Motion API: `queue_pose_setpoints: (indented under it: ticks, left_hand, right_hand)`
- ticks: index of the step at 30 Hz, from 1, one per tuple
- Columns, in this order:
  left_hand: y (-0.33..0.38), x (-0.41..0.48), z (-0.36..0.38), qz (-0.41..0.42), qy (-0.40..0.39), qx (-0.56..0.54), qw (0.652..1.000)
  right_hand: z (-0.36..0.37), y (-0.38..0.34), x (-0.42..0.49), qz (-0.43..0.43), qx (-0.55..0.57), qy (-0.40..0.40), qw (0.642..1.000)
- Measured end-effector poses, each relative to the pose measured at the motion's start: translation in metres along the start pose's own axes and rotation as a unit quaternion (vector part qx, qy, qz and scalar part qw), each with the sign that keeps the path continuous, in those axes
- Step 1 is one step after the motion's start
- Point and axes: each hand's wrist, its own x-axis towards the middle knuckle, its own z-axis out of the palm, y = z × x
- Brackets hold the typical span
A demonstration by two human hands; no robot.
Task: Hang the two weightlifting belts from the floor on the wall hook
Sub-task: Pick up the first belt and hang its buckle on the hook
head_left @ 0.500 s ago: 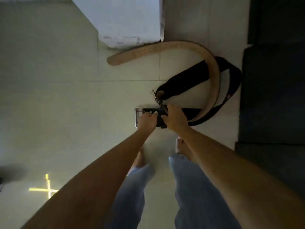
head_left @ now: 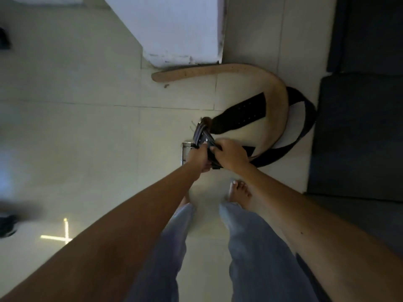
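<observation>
Below you, the tiled floor point(head_left: 87, 138) is pale, and a white wall corner point(head_left: 174, 29) comes down to it just behind the belts. On your right a dark mat point(head_left: 359, 127) lies along the floor, and the black belt's outer curve almost touches its edge. Two small yellow light stripes point(head_left: 63, 233) form a cross on the tiles at lower left. Your two bare feet stand close to the belts; the right foot point(head_left: 238, 191) is clear, the left one is mostly hidden under your arm.

You have two weightlifting belts here, both on the floor. The tan belt point(head_left: 218, 70) is long and curved, with small holes along its free end, which rests near the wall corner. The black belt point(head_left: 239, 115) is wider, also with holes, and it crosses the tan one on the right side, so they lie tangled.

Your left hand point(head_left: 199, 158) is closed on the dark buckle end point(head_left: 201, 132), next to a silver metal buckle frame point(head_left: 185, 153). Your right hand point(head_left: 231, 154) is closed on the black belt just beside it, and both hands touch each other.
</observation>
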Motion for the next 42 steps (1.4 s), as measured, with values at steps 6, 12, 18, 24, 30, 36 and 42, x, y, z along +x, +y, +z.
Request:
queue_pose_setpoints:
  ticks: [6,12,18,24,30,36,42]
  left_hand:
    - [0.077,-0.195,-0.069,0.049,0.032,-0.210,0.976]
    - [0.169,-0.400,-0.130,0.260,-0.004,-0.155,0.953]
    - [0.201,-0.550,-0.197,0.490,0.050,-0.096,0.865]
    - [0.182,-0.633,-0.247,0.608,0.091,-0.174,0.769]
    - [0.172,-0.661,-0.284,0.669,0.125,-0.200,0.705]
    - [0.163,-0.668,-0.309,0.676,0.113,-0.239,0.688]
    - [0.161,-0.667,-0.317,0.676,0.094,-0.219,0.698]
  right_hand:
    - [-0.129,-0.137,-0.137,-0.052,0.104,0.025,0.993]
    - [-0.236,-0.260,-0.257,-0.052,0.243,0.122,0.961]
    - [-0.298,-0.375,-0.356,-0.159,0.377,0.137,0.902]
    - [-0.326,-0.453,-0.430,-0.289,0.383,0.115,0.870]
    - [-0.289,-0.440,-0.452,-0.372,0.306,0.045,0.875]
    - [-0.247,-0.404,-0.440,-0.329,0.222,-0.005,0.918]
    - [-0.302,-0.490,-0.472,-0.404,0.321,0.066,0.854]
